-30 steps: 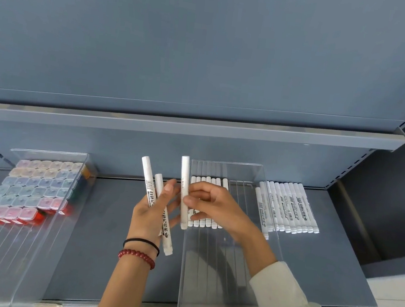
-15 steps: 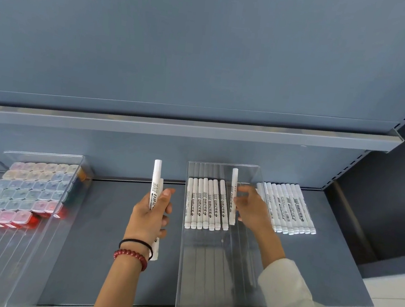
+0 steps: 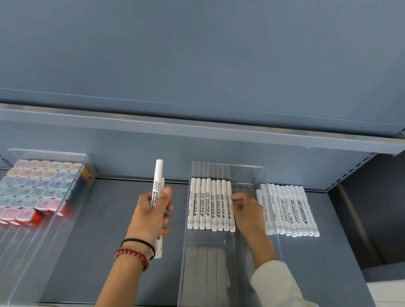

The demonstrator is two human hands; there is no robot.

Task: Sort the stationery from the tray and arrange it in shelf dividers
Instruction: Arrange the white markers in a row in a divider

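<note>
My left hand (image 3: pixel 150 215) grips two white markers (image 3: pixel 158 173) upright, above the grey shelf (image 3: pixel 111 231) between two clear dividers. A row of several white markers (image 3: pixel 212 205) lies side by side at the back of the middle clear divider (image 3: pixel 225 166). My right hand (image 3: pixel 247 214) reaches into that divider, and its fingertips touch the right side of the last marker in the row. That marker lies flat, level with the others.
Another row of white markers (image 3: pixel 290 211) lies on the shelf right of the divider. A clear divider at the left (image 3: pixel 47 152) holds several small pastel and red boxes (image 3: pixel 36 185). An upper shelf edge (image 3: pixel 199 127) overhangs the space.
My right hand carried one marker from beside my left hand into the middle divider and laid it at the right end of the row. My left hand brought its two markers upright.
</note>
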